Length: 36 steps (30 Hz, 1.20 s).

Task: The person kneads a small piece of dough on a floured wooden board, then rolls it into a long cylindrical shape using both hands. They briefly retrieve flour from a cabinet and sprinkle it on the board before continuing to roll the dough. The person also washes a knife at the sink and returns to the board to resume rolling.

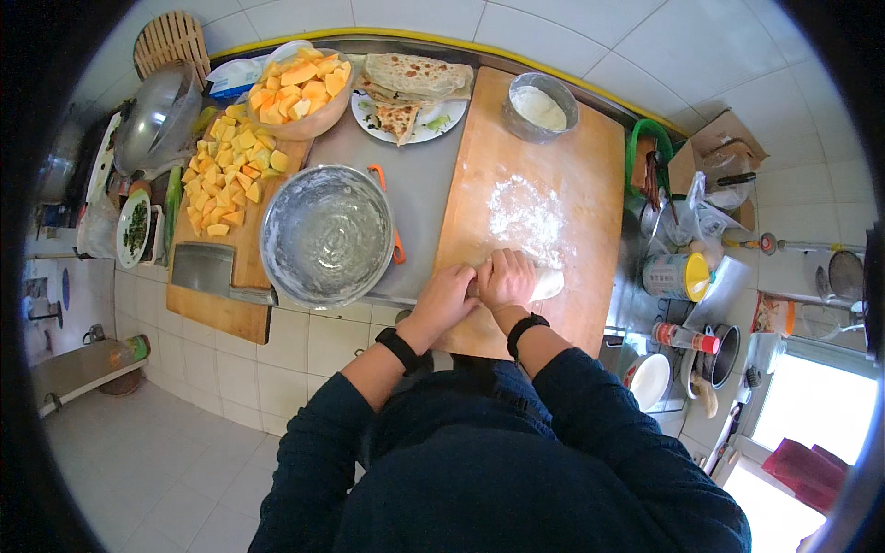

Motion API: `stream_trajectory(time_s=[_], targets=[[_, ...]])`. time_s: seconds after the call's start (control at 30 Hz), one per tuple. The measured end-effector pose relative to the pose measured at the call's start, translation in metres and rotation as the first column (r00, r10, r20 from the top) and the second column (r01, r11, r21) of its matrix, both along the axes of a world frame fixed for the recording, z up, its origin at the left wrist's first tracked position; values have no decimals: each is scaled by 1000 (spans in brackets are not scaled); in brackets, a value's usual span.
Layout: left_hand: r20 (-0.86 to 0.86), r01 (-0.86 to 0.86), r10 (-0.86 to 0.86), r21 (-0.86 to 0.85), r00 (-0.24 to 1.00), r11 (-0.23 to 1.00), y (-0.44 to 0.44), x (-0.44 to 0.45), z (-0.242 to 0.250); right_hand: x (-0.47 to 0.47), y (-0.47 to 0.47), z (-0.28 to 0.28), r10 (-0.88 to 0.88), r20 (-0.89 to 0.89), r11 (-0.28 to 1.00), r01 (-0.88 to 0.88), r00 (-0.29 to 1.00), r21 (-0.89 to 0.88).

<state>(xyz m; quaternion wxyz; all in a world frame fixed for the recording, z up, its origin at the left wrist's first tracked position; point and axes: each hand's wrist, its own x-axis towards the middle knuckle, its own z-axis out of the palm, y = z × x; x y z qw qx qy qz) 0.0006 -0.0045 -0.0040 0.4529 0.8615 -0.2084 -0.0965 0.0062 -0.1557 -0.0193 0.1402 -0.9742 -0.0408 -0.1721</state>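
A pale roll of dough [547, 283] lies near the front of a large wooden board [588, 166]. My right hand [507, 278] grips or presses on its left part, fingers curled over it. Against it, my left hand [453, 294] is bent with thumb and fingers close together; whether dough is between them is hidden. Behind the dough, white flour [527, 214] is scattered on the board. A metal bowl holding flour [541, 108] stands at the board's back. Left of the board is a large metal bowl [328, 236] with floury residue inside.
At the left, a cleaver [204, 266] and cut pumpkin pieces [228, 173] lie on a cutting board [242, 318]. Behind are a bowl of pumpkin chunks [301, 93] and a plate of flatbreads [415, 131]. An orange-handled tool [398, 247] lies beside the metal bowl. A yellow-lidded tin [695, 276] stands right.
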Motion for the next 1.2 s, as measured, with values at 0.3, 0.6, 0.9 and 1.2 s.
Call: stream_trajectory(time_s=[0.3,0.6,0.9,1.2], targets=[[-98,-25,28,32,995,999,-2,10,0,42,4,-10,-125,-133,992,124,983,-16],[58,19,-17,-44,998,999,-22,13,-6,20,-62,6,-113,-215,993,120,970,20],[104,119,-117,-10,988,993,-31,-1,9,-34,-64,8,-127,8,974,123,992,192],[-50,-25,20,-94,999,995,-24,29,-9,32,-63,-5,-225,-173,971,234,959,37]])
